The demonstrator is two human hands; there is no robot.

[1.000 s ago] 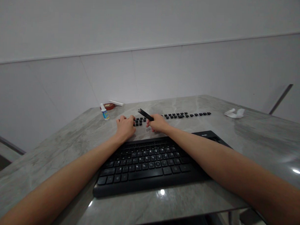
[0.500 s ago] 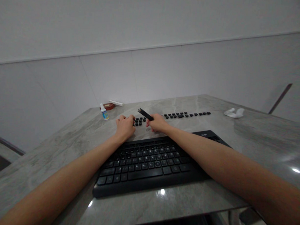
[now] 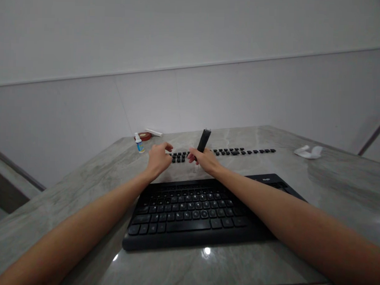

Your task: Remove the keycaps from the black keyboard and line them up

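Clock set on the keyboard's middle, 12 facing the wall. Nearest: the keyboard (image 3: 188, 225), flat on the stone-look table (image 3: 91, 189), right forearm across its 2 o'clock corner; likely rigid, best lifted by both ends. Just beyond, at 12, the right hand (image 3: 208, 159) pinches a black tool (image 3: 204, 140), top leaning toward 1; judged light and stiff, sure to hold by its barrel. Small pale bit below it, too blurred to name. Left hand (image 3: 159, 159) at 11, fingers curled but parted, nothing seen between them, just beside loose keycaps (image 3: 235, 153) lying in rows from 11 to 1. Caps probably light, hard, slick, easily scattered; pinch by side walls. Farther: white tissue (image 3: 308, 152) at 2; bottle (image 3: 139, 145) at 11, brown case (image 3: 145, 136) and white strip (image 3: 154, 132) behind.
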